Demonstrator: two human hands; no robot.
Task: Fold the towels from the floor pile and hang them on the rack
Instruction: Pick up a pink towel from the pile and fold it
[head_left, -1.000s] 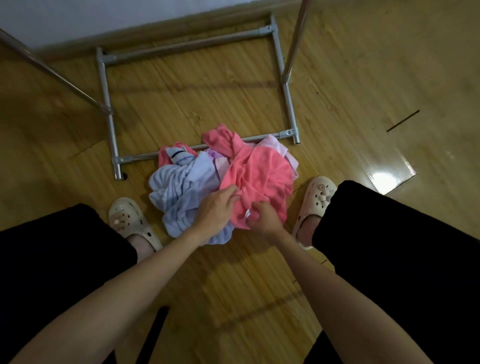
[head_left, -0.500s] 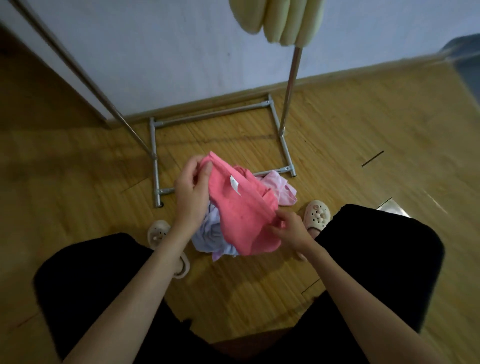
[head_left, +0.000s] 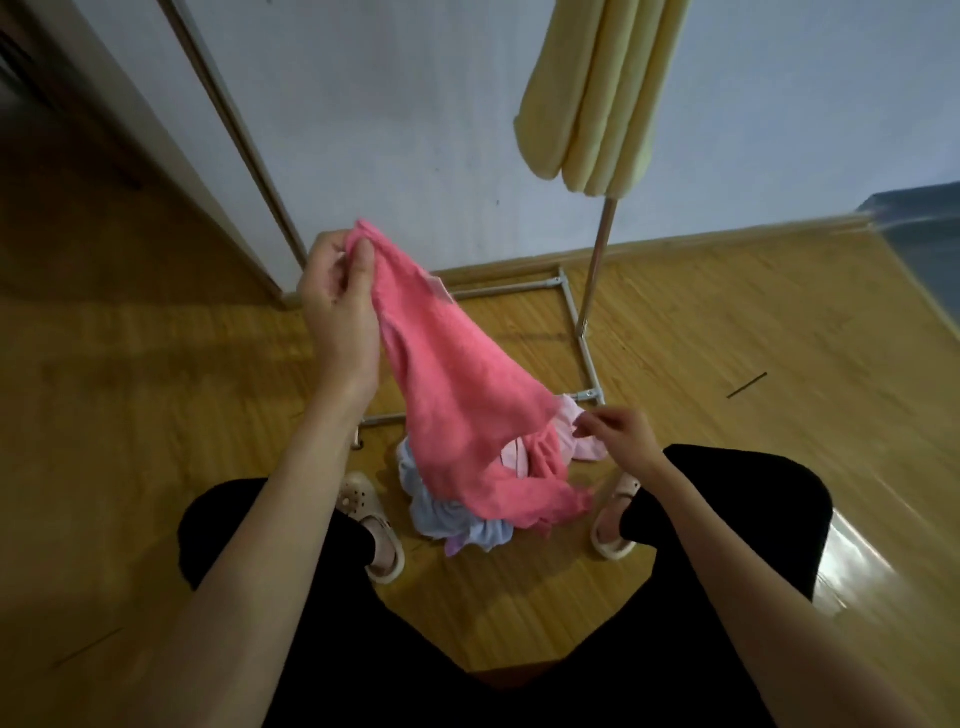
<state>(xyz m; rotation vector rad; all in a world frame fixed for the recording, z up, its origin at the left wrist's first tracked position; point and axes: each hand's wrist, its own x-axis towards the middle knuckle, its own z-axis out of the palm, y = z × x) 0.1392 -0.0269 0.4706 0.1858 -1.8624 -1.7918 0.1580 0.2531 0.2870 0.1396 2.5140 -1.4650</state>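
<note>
**Pink towel lifted above the pile**

We see the pink towel (head_left: 457, 405) held up in the air by one corner, hanging slantwise from upper left down to lower right, its loose bottom edge trailing over the pile (head_left: 467, 525) on the floor. The left hand (head_left: 340, 317) pinches the top corner between thumb and curled fingers, raised in front of the wall. The right hand (head_left: 621, 436) sits lower, just beside the towel's right edge, with thumb and forefinger drawn close together; we cannot tell whether it grips the pink towel, the pale pink cloth (head_left: 576, 436) behind it, or nothing at all.

The pile lies between our two feet, which wear cream clogs: the left clog (head_left: 371, 530) to the left of the pile and the right clog (head_left: 615, 514) to the right of it. In the pile we make out light blue fabric and some lilac, mostly hidden by the hanging towel. Black trousers cover both legs at the bottom of the view.

Beyond the pile stands the rack (head_left: 589, 270), with its grey floor frame on the wooden floor (head_left: 727, 322) and an upright metal pole rising on the right. A folded yellow towel (head_left: 587, 93) hangs at the top of the view above that pole. A second slanted pole runs up the left side against the white wall (head_left: 395, 114)
</note>
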